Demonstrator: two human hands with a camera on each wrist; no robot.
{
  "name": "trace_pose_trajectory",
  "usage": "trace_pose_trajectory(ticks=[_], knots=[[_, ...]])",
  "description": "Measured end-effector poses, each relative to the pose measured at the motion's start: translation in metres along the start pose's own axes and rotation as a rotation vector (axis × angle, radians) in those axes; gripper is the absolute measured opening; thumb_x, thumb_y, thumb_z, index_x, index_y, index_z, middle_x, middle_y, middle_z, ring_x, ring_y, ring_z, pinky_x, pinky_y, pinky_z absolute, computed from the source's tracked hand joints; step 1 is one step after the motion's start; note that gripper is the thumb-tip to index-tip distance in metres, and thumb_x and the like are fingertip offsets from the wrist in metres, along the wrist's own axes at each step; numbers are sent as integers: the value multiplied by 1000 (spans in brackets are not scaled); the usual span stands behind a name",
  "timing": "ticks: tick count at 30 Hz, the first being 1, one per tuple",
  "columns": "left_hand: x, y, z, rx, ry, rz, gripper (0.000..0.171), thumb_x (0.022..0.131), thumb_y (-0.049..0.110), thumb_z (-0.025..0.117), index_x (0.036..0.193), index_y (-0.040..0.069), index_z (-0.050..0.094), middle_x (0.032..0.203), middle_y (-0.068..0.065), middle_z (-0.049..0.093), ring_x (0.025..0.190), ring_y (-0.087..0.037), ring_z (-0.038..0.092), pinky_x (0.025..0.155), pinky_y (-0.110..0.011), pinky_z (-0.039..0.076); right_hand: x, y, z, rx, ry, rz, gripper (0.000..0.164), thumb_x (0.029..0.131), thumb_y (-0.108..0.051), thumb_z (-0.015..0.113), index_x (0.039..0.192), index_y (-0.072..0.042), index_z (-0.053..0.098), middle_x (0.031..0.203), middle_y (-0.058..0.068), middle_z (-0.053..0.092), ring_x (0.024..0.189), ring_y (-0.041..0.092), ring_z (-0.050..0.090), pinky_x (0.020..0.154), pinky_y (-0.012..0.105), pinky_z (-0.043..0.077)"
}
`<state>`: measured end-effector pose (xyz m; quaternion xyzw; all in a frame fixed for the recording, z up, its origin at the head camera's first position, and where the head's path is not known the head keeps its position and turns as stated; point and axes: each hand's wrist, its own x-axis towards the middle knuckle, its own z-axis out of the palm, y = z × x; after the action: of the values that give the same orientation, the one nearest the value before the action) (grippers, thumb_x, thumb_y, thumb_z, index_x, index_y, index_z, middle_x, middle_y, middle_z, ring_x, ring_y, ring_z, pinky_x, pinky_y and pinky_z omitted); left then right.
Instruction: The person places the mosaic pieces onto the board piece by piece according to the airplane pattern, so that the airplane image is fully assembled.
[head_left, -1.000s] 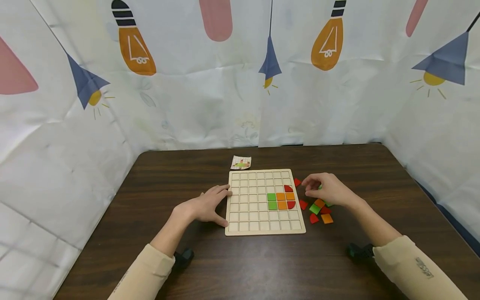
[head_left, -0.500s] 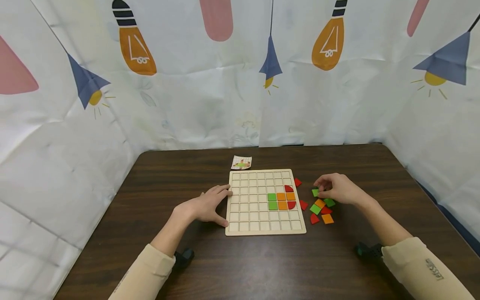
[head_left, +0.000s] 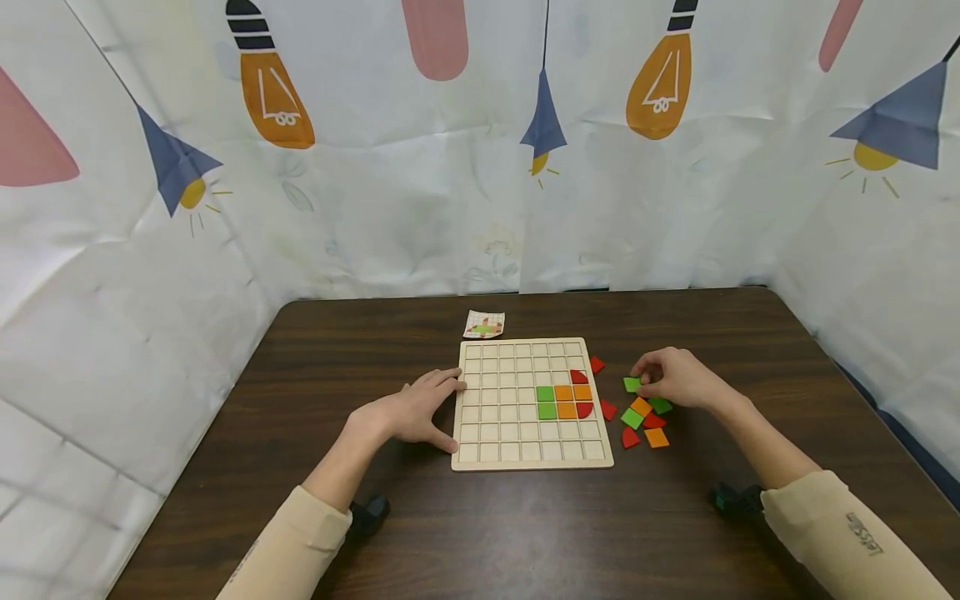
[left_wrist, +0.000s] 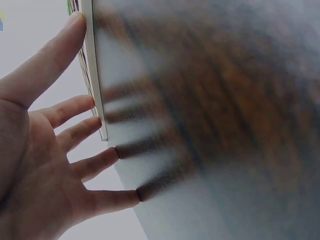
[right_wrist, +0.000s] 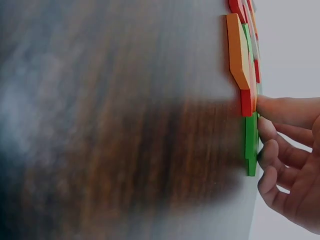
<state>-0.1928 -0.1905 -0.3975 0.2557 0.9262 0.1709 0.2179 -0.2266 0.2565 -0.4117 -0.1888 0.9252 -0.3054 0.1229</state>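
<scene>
My left hand (head_left: 412, 411) is spread at the left edge of the pale wooden grid board (head_left: 498, 364), thumb and fingertips touching it. In the left wrist view, the thumb and two fingers meet the board's rim (left_wrist: 95, 65), while the other fingertips touch the tabletop. My right hand (head_left: 677, 379) is right of the board, its thumb and curled index finger pinching a flat green square tile (head_left: 632, 385) on the table. Green, orange and red pieces sit in the board's right part, including an orange square (head_left: 564, 393) and a red rounded piece (head_left: 584, 410).
Several loose tiles lie by the right hand, among them an orange square (head_left: 656, 437) and a red piece (head_left: 630, 437). Another red piece (head_left: 597, 365) lies beside the board's right edge. A small pattern card (head_left: 483, 324) lies behind the board on the dark wooden table (head_left: 360, 333).
My right hand has moved a little to the right, from beside the board to the green tile, and has stayed there since. The left hand has kept its place on the board.
</scene>
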Motion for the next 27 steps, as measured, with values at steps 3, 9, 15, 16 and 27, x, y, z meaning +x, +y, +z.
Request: trace_pose_trajectory(ticks=[3, 9, 15, 16, 27], knots=[[0, 0, 0, -4, 0, 0, 95, 84, 41, 87, 158, 6, 37, 168, -16, 17, 154, -40, 12, 112, -75, 17, 1, -1, 0, -23, -7, 9, 20, 91, -9, 78, 108, 1, 73, 83, -1, 62, 71, 17, 54, 64, 32, 46], [2, 1, -1, -12, 2, 3, 96, 84, 41, 87, 158, 6, 37, 168, -16, 17, 154, -40, 12, 112, -75, 17, 1, -2, -2, -52, -19, 0, 20, 90, -7, 78, 108, 1, 73, 83, -1, 61, 69, 17, 51, 63, 33, 44], [2, 2, -1, -4, -9, 3, 95, 84, 41, 87, 158, 6, 37, 169, -16, 17, 154, -40, 12, 112, -75, 18, 2, 0, -2, -59, -17, -21, 20, 91, -8, 77, 108, 2, 72, 77, -2, 60, 65, 15, 52, 61, 31, 44], [2, 2, -2, -3, -11, 3, 96, 84, 41, 87, 158, 6, 37, 169, -16, 17, 154, -40, 12, 112, -75, 18, 2, -1, -2, -60, -15, -27, 20, 92, -8, 76, 108, 3, 72, 76, -2, 60, 64, 15, 53, 60, 31, 45], [-1, 3, -2, 6, -23, 8, 101, 81, 41, 89, 158, 6, 35, 169, -16, 16, 154, -44, 11, 112, -75, 17, 10, -17, 3, -18, -7, -96, 22, 94, -10, 74, 112, 0, 68, 77, -2, 62, 65, 17, 56, 60, 33, 49]])
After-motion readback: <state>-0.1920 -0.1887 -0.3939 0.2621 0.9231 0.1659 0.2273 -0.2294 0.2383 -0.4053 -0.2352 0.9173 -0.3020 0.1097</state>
